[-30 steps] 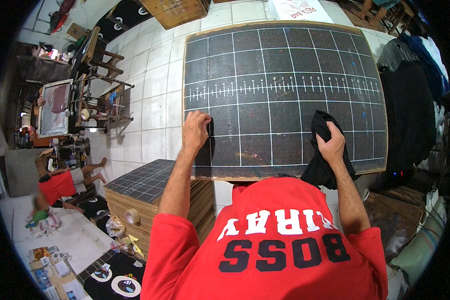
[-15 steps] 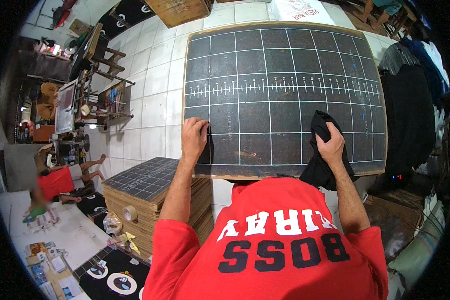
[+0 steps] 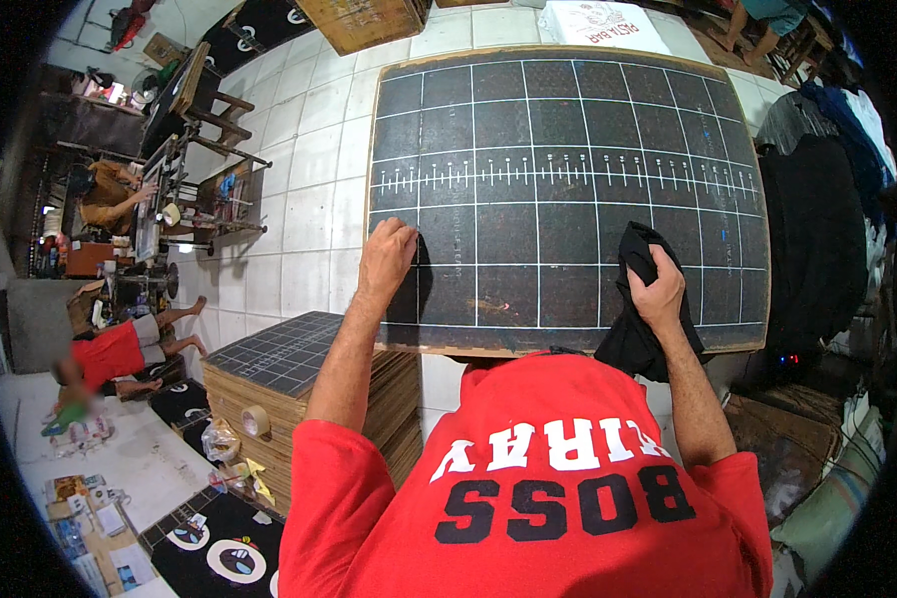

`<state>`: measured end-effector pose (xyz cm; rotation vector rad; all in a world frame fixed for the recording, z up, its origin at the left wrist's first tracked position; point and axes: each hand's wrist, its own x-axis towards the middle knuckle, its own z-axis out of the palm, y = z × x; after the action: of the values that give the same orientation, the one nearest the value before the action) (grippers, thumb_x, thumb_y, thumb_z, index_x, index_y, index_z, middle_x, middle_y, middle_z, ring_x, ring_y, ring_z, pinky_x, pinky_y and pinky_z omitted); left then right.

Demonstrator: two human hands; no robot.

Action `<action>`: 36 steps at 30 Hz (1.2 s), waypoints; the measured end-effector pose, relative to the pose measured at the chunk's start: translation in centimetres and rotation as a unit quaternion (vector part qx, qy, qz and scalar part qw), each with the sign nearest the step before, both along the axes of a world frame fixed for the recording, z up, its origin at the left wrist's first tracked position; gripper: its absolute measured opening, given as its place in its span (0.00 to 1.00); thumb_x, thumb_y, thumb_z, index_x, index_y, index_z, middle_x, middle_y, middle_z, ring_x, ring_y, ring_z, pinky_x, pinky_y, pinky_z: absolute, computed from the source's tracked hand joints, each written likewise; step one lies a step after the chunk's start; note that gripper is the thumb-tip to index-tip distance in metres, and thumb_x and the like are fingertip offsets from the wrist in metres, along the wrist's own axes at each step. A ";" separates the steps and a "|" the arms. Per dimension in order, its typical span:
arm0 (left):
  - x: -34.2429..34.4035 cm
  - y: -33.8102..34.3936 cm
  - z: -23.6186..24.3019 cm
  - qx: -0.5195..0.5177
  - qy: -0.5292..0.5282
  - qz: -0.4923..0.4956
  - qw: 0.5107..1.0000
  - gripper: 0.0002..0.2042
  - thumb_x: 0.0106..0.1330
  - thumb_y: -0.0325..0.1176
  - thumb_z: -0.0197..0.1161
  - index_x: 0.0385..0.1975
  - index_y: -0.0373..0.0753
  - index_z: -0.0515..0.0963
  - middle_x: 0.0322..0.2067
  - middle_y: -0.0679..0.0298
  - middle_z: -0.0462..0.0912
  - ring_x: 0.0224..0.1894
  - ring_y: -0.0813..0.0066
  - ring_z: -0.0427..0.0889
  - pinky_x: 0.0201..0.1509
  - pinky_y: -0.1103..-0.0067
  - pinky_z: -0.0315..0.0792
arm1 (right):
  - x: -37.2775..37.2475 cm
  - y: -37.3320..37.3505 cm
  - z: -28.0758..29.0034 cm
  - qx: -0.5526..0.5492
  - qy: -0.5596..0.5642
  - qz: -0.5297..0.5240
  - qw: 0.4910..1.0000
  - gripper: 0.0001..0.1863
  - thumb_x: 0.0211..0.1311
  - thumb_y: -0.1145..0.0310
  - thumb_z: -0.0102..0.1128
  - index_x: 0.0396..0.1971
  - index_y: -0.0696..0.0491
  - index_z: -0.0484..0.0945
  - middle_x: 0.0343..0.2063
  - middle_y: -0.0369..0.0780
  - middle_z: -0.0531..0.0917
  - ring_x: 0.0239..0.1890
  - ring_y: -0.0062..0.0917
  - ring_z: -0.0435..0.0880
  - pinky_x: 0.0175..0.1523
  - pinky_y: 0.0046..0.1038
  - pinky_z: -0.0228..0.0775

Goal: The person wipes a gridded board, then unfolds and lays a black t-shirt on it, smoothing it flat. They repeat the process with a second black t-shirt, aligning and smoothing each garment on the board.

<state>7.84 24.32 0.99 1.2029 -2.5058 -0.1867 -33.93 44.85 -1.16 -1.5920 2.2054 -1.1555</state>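
Note:
A large dark board with a white grid (image 3: 568,189) lies flat in front of me. My left hand (image 3: 387,257) rests on its near-left corner, fingers curled down onto the surface and holding nothing. A crumpled black cloth (image 3: 640,299) is gripped in my right hand (image 3: 658,291); it lies on the board's near-right part and hangs over the near edge. My red shirt fills the lower middle of the view.
A stack of similar gridded boards (image 3: 299,384) stands at my lower left with a tape roll (image 3: 255,421) on its edge. Black garments (image 3: 817,239) hang on the right. A person in red (image 3: 120,349) sits on the tiled floor at left, by cluttered racks (image 3: 184,179).
My left hand has slid slightly to the left along the board's near-left corner. The right hand with the cloth has stayed almost in place.

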 end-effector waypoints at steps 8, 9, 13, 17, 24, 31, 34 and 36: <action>0.0 -0.9 -0.2 0.005 0.008 -0.021 1.000 0.04 0.65 0.26 0.68 0.36 0.33 0.85 0.36 0.56 0.82 0.41 0.55 0.83 0.46 0.66 0.78 | 0.0 -0.1 0.3 0.014 -0.014 0.003 1.000 0.18 0.54 0.71 0.71 0.45 0.59 0.80 0.39 0.53 0.84 0.45 0.52 0.85 0.50 0.41 0.78; 0.0 -0.9 -0.3 0.008 0.008 -0.018 1.000 0.04 0.65 0.27 0.68 0.35 0.33 0.86 0.36 0.57 0.82 0.42 0.56 0.82 0.47 0.65 0.78 | 0.0 -0.1 0.3 0.010 -0.016 0.005 1.000 0.18 0.54 0.71 0.71 0.45 0.59 0.80 0.39 0.53 0.85 0.45 0.52 0.85 0.50 0.41 0.78; -0.2 -1.1 -0.4 0.019 0.008 -0.007 1.000 0.04 0.65 0.27 0.68 0.34 0.34 0.86 0.36 0.58 0.82 0.42 0.57 0.82 0.48 0.65 0.78 | 0.1 0.0 0.2 0.009 -0.009 0.003 1.000 0.18 0.55 0.70 0.71 0.45 0.59 0.80 0.39 0.53 0.85 0.45 0.52 0.85 0.50 0.41 0.78; -0.2 -1.3 -0.4 -0.009 0.008 -0.024 1.000 0.04 0.65 0.25 0.67 0.36 0.32 0.85 0.36 0.55 0.83 0.41 0.53 0.84 0.46 0.65 0.79 | 0.0 0.0 0.0 -0.010 0.005 0.003 1.000 0.19 0.55 0.69 0.71 0.46 0.59 0.80 0.39 0.53 0.85 0.45 0.52 0.85 0.49 0.42 0.78; -0.7 -1.4 -1.0 -0.006 0.004 0.008 1.000 0.04 0.66 0.25 0.66 0.36 0.32 0.84 0.35 0.53 0.82 0.40 0.51 0.84 0.45 0.64 0.79 | -0.2 0.0 -0.2 0.008 -0.010 0.012 1.000 0.20 0.56 0.68 0.72 0.47 0.59 0.80 0.40 0.53 0.85 0.45 0.53 0.85 0.49 0.42 0.78; -0.3 -1.6 -2.6 -0.006 0.153 0.122 0.981 0.03 0.68 0.23 0.62 0.37 0.32 0.82 0.36 0.51 0.80 0.39 0.47 0.82 0.44 0.62 0.77 | -0.3 0.1 -0.4 -0.004 -0.022 0.014 1.000 0.20 0.55 0.68 0.72 0.47 0.59 0.80 0.40 0.54 0.85 0.45 0.53 0.85 0.49 0.42 0.78; -1.1 0.8 -3.4 -0.049 0.015 0.106 0.993 0.18 0.74 0.30 0.56 0.60 0.29 0.74 0.60 0.43 0.75 0.65 0.42 0.72 0.67 0.57 0.67 | -0.3 0.2 -0.3 -0.009 -0.021 0.010 1.000 0.20 0.55 0.69 0.72 0.47 0.59 0.80 0.39 0.54 0.85 0.44 0.53 0.85 0.49 0.42 0.78; -2.2 3.4 -3.5 0.034 -0.041 0.106 0.993 0.26 0.77 0.36 0.52 0.70 0.26 0.65 0.75 0.43 0.59 0.78 0.39 0.53 0.80 0.49 0.47 | -0.2 0.2 -0.2 -0.013 -0.018 0.009 1.000 0.20 0.55 0.69 0.72 0.47 0.59 0.80 0.39 0.54 0.85 0.44 0.54 0.85 0.49 0.42 0.78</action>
<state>5.67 27.73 -2.52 1.5225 -2.4341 -0.1715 -34.16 45.00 -1.31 -1.5858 2.1573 -1.2035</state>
